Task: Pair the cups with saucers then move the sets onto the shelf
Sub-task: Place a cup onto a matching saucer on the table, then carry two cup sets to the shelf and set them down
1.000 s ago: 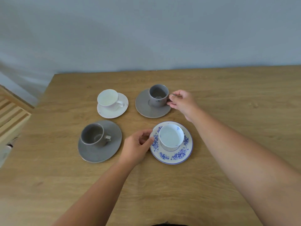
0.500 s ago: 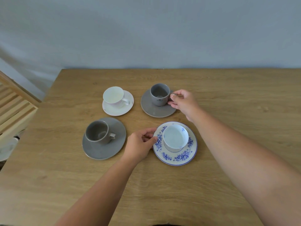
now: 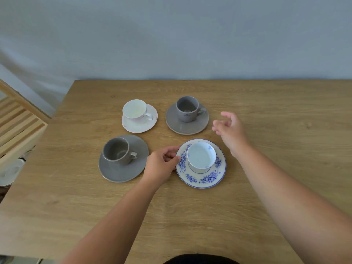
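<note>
The wooden table [image 3: 266,187] fills the scene, with the slatted wooden shelf [image 3: 17,126] off its left edge, so every set has to travel leftward to get there. Four cups stand on four saucers in a loose square at mid-table, which suggests the pairing is done and the carrying is what remains. At near left is the large grey saucer [image 3: 116,174] with its grey cup [image 3: 116,151], handle pointing right; at far right a second grey saucer [image 3: 198,126] carries a grey cup [image 3: 187,108], handle also to the right; at far left a white saucer [image 3: 150,115] holds a white cup [image 3: 134,109]. At near right sits the blue-flowered saucer [image 3: 202,180], white with a blue rim and sprigs, bearing a small handleless blue-and-white cup [image 3: 201,157] upright at its centre. This set looks to be the next to move, and the left hand [image 3: 162,164] is the nearer: it lies directly left of the saucer, fingers curled and pinched onto the left rim, thumb on top. The right hand [image 3: 230,128] hovers apart from everything, between the far grey set and the flowered one, fingers spread and holding nothing. Its likely grip would be the saucer's right rim, down and to the left of it.
</note>
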Tool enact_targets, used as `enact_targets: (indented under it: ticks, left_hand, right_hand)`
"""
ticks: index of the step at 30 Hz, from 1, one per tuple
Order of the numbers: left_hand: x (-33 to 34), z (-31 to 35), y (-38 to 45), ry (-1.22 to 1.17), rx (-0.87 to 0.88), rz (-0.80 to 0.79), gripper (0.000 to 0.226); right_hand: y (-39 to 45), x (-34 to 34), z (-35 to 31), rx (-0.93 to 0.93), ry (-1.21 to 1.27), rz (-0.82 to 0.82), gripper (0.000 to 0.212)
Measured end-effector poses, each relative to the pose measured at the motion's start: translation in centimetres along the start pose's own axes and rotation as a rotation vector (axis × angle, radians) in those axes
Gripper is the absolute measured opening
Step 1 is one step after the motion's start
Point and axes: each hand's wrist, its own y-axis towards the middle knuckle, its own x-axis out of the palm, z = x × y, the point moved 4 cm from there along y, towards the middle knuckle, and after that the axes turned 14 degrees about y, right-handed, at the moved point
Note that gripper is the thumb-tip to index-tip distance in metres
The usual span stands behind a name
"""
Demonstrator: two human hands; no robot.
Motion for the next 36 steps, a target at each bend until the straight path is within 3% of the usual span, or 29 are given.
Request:
enact_targets:
  ticks: [8, 13, 18, 20, 27, 36]
  left_hand:
    - [-1.4, -0.8, -0.9, -0.074, -0.122, 0.158, 0.032]
    - [-1.1, 1.1, 0.5, -0.67, -0.356, 0.18, 0.051]
    - [-1.0, 2.7, 2.7, -0.942, -0.433, 0.268, 0.057]
    - [-0.8, 2.9, 3.6, -0.917, -0.439, 0.271, 0.055]
    - [-0.1, 3.1, 4.8, -0.468, -0.434, 0.179, 0.035]
    - [-0.2, 4.5, 7.0, -0.23, -0.446, 0.079, 0.019]
  right_hand:
    - [-5.2, -2.3, 2.2, -0.062, -0.445, -0.108, 0.033]
    - [-5.7, -1.4, 2.4, -0.032, -0.503, -0.152, 0.025]
    - [-5.2, -1.5, 2.2, 0.024, -0.481, -0.152, 0.012]
    - [-5.0, -1.7, 2.2, 0.051, -0.468, -0.153, 0.008]
    - [-4.7, -2.4, 2.5, 0.136, -0.347, -0.166, 0.004]
    - [-4.8, -2.5, 1.9, 0.232, -0.21, -0.241, 0.007]
